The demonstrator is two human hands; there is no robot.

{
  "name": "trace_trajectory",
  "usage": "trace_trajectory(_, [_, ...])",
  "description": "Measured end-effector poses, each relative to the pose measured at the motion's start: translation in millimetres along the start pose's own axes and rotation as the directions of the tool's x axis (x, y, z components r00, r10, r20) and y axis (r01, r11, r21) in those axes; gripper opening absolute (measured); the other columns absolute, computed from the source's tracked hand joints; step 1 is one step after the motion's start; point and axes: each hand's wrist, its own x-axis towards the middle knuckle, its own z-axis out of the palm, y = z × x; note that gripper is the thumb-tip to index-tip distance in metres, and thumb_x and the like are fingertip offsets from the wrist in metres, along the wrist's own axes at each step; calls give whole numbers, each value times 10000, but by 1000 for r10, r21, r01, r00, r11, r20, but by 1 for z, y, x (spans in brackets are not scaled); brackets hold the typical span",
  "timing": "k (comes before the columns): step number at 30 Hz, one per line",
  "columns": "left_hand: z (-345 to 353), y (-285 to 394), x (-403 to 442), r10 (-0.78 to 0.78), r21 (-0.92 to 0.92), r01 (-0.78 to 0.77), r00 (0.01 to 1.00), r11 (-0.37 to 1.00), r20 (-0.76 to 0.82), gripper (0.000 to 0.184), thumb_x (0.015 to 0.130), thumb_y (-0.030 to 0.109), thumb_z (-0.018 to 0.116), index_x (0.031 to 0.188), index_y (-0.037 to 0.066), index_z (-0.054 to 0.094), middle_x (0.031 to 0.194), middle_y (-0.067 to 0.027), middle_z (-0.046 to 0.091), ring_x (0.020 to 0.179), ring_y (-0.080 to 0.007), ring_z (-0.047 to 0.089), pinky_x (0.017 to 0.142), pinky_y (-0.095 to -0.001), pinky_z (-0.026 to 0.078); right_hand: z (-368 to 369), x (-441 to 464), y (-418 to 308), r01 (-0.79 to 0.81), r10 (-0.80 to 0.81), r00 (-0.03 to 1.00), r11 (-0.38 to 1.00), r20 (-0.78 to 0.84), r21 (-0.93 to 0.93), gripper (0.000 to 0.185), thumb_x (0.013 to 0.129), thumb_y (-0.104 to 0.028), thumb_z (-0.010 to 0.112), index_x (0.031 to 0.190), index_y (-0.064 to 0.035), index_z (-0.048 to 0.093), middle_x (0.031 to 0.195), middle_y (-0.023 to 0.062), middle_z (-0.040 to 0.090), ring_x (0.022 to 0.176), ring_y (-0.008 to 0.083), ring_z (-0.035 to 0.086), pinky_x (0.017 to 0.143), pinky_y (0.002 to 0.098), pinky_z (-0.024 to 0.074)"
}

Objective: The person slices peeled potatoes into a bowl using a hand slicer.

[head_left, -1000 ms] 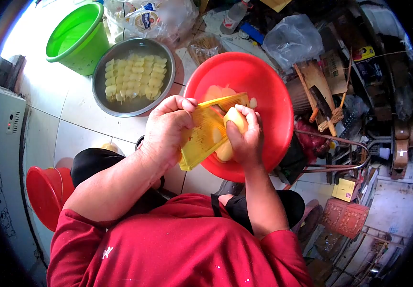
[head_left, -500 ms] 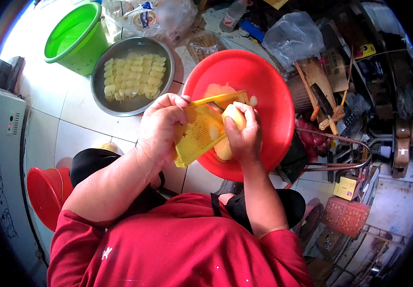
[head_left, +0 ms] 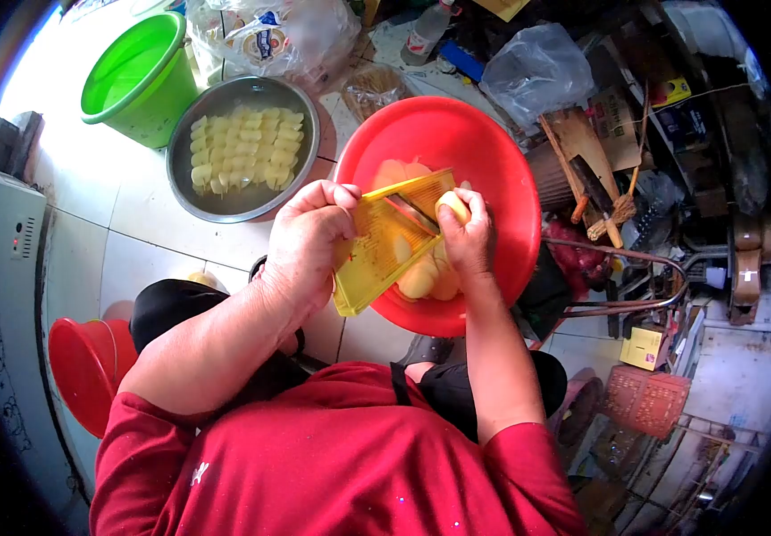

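My left hand grips one end of a yellow mandoline slicer, which slants over the red basin. A metal blade crosses the slicer near its far end. In my right hand is a peeled potato, held between thumb and fingers at the slicer's far right end. Beneath the slicer, peeled potatoes lie in the basin, and pale potato slices show beyond its upper edge. The slicer hides part of what is in the basin.
A metal bowl at upper left contains rows of skewered pale slices. Near it stand a green bucket and plastic bags. A red bucket is by my left knee. Tools and boxes crowd the right, including a knife.
My right hand has slid the potato toward the slicer's far right end, uncovering more of the blade. My left hand keeps its grip on the slicer. The view has shifted slightly.
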Motion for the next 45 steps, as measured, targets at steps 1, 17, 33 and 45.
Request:
trace_trajectory(1, [0,2,2,-14,-14,14,1000,1000,-10,216,638,-112,466,771,45,530,980,-78,554,922,-229,524,864,-309,453,0,-3,-6,37,-37,999,999,23,15,416,768,-236,685,1114,-27,588,1057,205,597,997,357,582,875,425,479])
trace_trajectory(17, [-5,1,4,65,10,-65,998,998,16,211,642,-123,485,758,45,540,938,-58,560,812,-159,514,704,-224,437,-3,-24,-26,146,-150,987,987,61,69,392,774,-254,674,1089,-27,624,1013,182,595,966,349,591,872,414,472])
trace_trajectory(33, [-8,-3,0,94,68,-94,996,993,-1,214,613,-120,458,740,39,524,958,-85,554,877,-221,526,788,-277,452,0,-40,-70,350,-354,933,935,73,64,328,853,-256,637,1084,-23,624,1037,189,584,979,351,576,886,420,458])
trace_trajectory(45, [-5,-8,-4,69,60,-68,998,996,-6,208,633,-111,458,758,39,530,955,-76,550,867,-199,524,778,-268,445,3,-29,-63,181,-180,979,983,94,-4,347,846,-296,641,1059,-22,636,998,195,613,959,359,595,864,428,470])
